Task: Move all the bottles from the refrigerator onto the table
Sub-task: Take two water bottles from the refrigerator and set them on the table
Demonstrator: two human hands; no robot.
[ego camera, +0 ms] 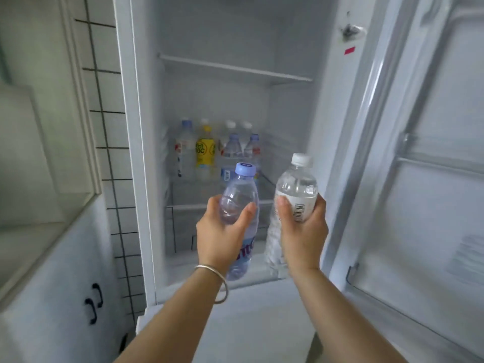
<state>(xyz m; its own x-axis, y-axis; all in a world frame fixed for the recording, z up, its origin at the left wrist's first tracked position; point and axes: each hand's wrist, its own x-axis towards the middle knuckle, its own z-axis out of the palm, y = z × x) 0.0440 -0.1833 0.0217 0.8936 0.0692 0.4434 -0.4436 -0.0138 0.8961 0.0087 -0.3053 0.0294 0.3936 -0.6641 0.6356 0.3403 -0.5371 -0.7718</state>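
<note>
Head view shows you in front of the open refrigerator (136,153), each hand wrapped round a bottle just outside its front edge. Your left hand (220,234) grips the blue-capped bottle (239,205) at mid-body, thumb across the front; your right hand (303,231) grips the white-capped bottle (296,189) over its label. Both are clear thin plastic and look filled with water, so expect moderate weight, walls that give under a squeeze, and possibly a slick, cold surface; a mid-body hold like yours seems safest. More bottles stand at the back of the lower shelf (183,205): a yellow-labelled bottle (204,153) and several clear ones beside it, towards the shelf's left corner. The upper shelf (235,68) looks bare. No table is in sight, so both bottles have yet to be carried there.
</note>
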